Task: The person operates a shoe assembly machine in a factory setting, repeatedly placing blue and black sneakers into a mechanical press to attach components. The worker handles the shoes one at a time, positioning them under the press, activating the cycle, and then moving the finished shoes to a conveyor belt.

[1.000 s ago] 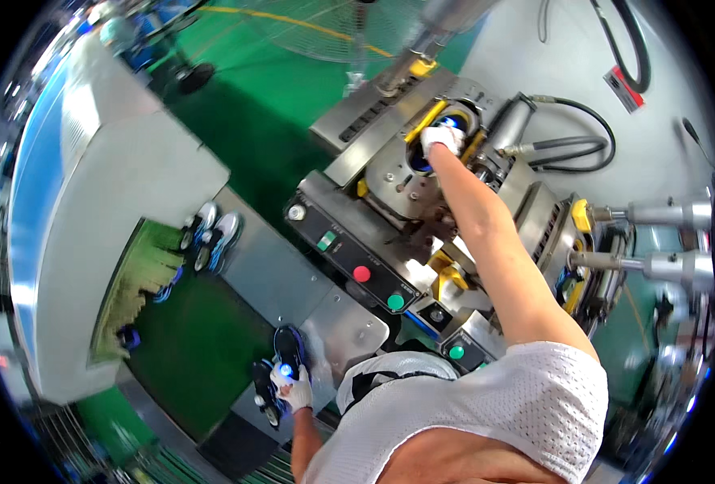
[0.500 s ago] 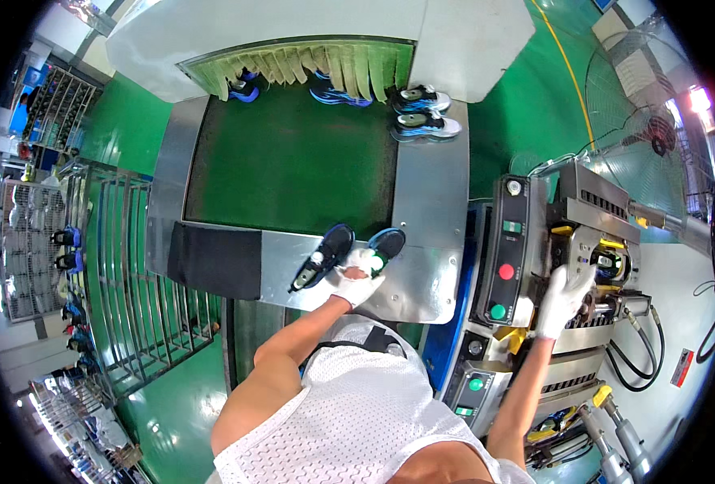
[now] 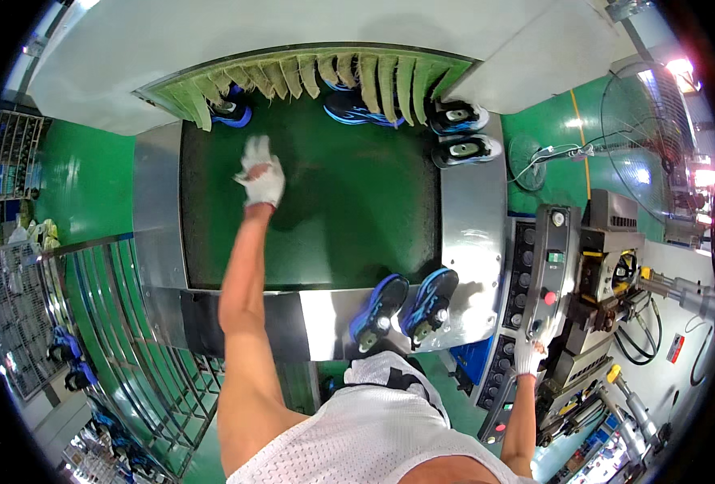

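My left hand (image 3: 260,173), in a white glove, is over the green conveyor belt (image 3: 333,218) with fingers stretched out and nothing in them. Beyond its fingertips, a black and blue shoe (image 3: 233,113) sits partly under the fringed curtain (image 3: 309,77). Farther right, another black and blue shoe (image 3: 356,109) pokes out from the strips. Two dark shoes, a left one (image 3: 385,302) and a right one (image 3: 434,302), lie tilted on the near metal ledge (image 3: 323,315). My gloved right hand (image 3: 529,355) reaches the press's control panel (image 3: 544,266), fingers extended below the red button (image 3: 549,298).
Two black and white shoes (image 3: 465,150) stand on the right metal border. The press (image 3: 607,282) with its cylinders and hoses fills the right side. A metal rack (image 3: 131,323) stands at left, a large fan (image 3: 656,137) at far right. A black mat (image 3: 281,323) covers part of the ledge.
My left hand has left the shoes on the near ledge and moved forward and left over the belt. My right hand has drawn back from the press's shoe fixture to the control panel.
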`<action>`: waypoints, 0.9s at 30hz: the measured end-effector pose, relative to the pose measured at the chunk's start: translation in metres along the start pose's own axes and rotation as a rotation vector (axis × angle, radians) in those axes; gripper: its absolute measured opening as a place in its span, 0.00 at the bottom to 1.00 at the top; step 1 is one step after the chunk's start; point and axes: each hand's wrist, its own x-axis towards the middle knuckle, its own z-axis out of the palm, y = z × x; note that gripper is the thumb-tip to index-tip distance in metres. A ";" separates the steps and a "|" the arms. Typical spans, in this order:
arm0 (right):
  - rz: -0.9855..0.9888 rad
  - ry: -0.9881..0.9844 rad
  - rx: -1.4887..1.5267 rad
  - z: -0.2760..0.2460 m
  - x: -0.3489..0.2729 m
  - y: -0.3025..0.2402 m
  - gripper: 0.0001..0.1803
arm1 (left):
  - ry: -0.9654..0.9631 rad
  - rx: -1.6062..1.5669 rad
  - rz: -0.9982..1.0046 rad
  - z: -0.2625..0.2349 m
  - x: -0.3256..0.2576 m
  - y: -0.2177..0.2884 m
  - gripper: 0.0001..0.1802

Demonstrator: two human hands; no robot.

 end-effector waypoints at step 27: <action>-0.025 -0.537 0.653 -0.040 -0.094 -0.157 0.39 | -0.360 -0.391 0.095 -0.080 -0.059 0.102 0.11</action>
